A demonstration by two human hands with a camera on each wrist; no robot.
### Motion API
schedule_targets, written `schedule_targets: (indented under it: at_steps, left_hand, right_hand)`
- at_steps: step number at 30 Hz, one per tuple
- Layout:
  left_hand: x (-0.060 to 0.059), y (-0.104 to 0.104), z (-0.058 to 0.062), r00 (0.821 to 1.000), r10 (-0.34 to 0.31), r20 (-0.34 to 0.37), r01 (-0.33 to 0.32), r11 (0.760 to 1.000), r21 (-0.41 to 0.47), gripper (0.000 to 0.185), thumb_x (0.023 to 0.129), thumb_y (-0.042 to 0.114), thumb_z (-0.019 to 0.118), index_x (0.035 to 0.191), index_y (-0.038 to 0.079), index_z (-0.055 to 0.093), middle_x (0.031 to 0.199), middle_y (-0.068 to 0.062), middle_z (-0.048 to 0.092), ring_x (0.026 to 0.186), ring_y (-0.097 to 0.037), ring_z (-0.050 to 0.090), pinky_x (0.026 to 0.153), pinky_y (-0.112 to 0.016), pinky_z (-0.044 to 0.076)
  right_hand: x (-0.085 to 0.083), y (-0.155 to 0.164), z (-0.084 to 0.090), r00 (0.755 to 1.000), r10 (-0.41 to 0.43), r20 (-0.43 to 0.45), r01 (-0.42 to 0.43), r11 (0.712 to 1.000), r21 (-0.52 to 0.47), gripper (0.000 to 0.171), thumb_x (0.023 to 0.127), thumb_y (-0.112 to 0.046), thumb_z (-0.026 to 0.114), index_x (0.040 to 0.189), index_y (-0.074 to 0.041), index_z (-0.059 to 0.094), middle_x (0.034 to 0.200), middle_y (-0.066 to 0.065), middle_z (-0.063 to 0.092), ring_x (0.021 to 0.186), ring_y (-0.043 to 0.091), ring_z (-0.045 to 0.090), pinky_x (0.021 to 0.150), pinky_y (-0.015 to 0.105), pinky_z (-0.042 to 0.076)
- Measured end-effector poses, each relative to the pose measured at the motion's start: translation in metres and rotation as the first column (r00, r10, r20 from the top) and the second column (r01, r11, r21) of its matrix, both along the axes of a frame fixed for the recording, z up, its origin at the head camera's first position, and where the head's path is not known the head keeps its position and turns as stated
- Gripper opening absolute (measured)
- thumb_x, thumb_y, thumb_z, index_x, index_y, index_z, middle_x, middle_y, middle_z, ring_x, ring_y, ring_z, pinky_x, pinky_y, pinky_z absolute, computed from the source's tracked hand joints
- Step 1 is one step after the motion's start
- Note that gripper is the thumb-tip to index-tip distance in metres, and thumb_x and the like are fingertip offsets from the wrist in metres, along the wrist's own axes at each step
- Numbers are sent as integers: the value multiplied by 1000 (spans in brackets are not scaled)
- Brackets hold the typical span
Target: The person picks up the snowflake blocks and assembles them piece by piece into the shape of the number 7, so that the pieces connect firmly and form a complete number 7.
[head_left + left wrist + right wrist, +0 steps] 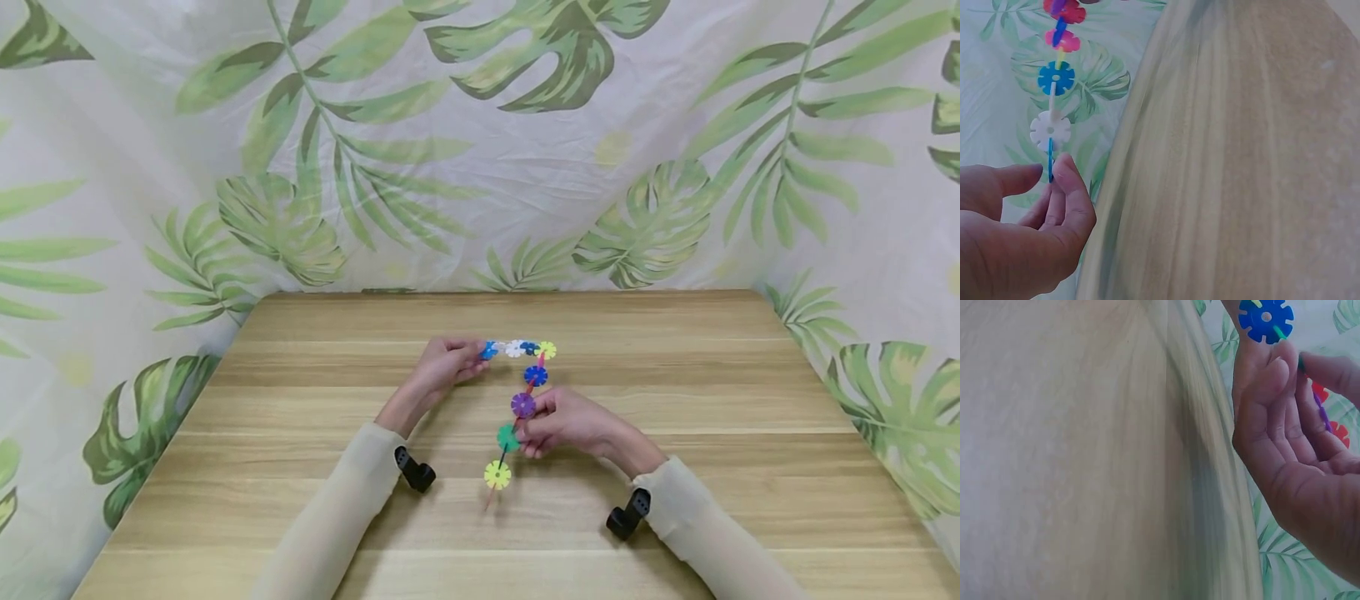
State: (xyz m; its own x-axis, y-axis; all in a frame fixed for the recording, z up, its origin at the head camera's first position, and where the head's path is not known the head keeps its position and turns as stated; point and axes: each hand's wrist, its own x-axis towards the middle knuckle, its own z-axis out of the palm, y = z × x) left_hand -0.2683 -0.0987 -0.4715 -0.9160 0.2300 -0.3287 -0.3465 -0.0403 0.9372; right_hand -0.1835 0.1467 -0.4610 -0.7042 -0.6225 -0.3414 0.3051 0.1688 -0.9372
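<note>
Coloured plastic discs form a bent chain (525,392) held just above the wooden worktop (300,517). Left hand (444,367) pinches its blue end disc (1050,159); right hand (564,423) pinches the lower run near the green disc (507,437).

- Head view: table (675,500) seen from above, facing forward and down.
- Wrist views: taken close beside each hand; the disc chain (1054,103) is shared.
</note>
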Motion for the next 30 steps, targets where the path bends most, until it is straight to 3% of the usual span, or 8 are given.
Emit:
schedule_targets:
  at_steps: [5,15,22,30]
  left_hand:
    - [-1,0,0,1000,14,10,-14,1000,25,35,105,7,62,137,-8,62,98,-4,74,93,-14,73,89,-23,63]
    - [-2,-2,0,1000,31,4,-31,999,-18,35,104,6,63,137,-7,63,105,-7,73,92,-12,73,87,-22,63]
    - [-6,-6,-4,999,47,2,-47,998,-32,33,104,2,63,134,-9,63,100,-6,73,84,-9,72,79,-19,63]
    - [-10,-11,-7,998,59,11,-57,990,-126,30,104,2,63,131,-9,65,93,-6,73,75,-8,71,71,-18,61]
  right_hand:
    - [-2,4,-3,1000,18,8,-18,1000,14,9,97,-5,66,100,2,71,81,4,76,70,12,71,70,27,64]
    - [-7,9,-5,997,74,31,-75,996,45,11,99,-8,63,104,1,67,82,5,78,71,14,74,72,30,66]
    - [-27,19,-9,981,160,110,-168,983,72,7,100,-6,60,101,-7,66,86,1,76,74,12,73,65,23,60]
    - [-48,26,-11,976,180,118,-200,962,187,11,100,-3,62,95,-3,73,82,3,78,70,11,73,59,20,58]
